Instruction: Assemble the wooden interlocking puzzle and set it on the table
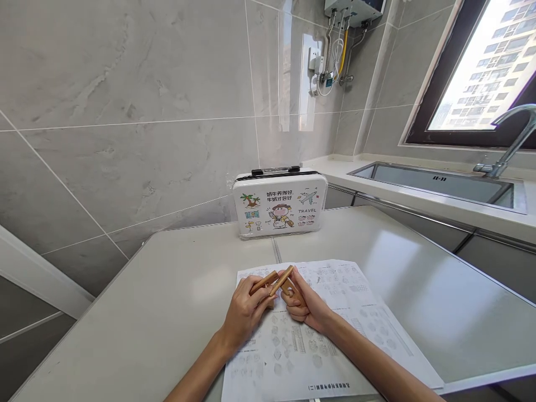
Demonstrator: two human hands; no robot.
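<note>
the left hand [247, 307] pinches wooden pieces [281, 281] in its fingertips, and the right hand [312, 310] grips them from the other side, so the wood sits between the two, above a printed paper [251, 382]. both forearms slant inward from the bottom edge. fingers cover part of the wood; whether the pieces interlock cannot be told. the paper lies on a table [146, 307], its small print mostly unreadable, a white case [259, 204] standing beyond.

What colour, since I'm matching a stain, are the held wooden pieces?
The wooden pieces are golden brown, seen in the head view.
</note>
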